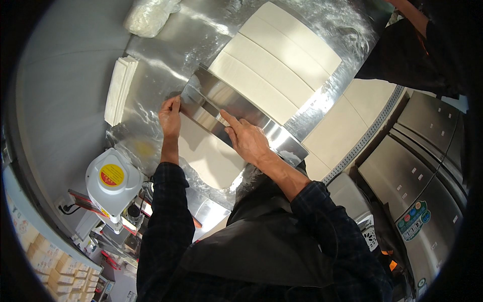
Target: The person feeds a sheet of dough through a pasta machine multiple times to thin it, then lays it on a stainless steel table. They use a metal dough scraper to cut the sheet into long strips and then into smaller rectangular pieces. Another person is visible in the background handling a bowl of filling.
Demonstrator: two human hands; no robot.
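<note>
A long, shiny metal plate with a raised middle bar (241,109) lies across a flat sheet of dough. My left hand (171,115) pinches the plate's left end between thumb and fingers. My right hand (247,137) rests over its near edge, index finger stretched onto the metal; whether its other fingers grip the edge is hidden. Beyond the plate, dough strips (273,62) lie side by side, parted by straight cut lines. Nearer my body, an uncut, rounded piece of dough (211,154) shows from under the plate.
The floured steel table (162,79) carries a stack of folded white sheets (120,90) and a plastic-wrapped bundle (149,17) at left. A white machine (111,185) stands at lower left. Another person's arm (411,15) shows at upper right. Steel cabinets (400,166) stand across the floor.
</note>
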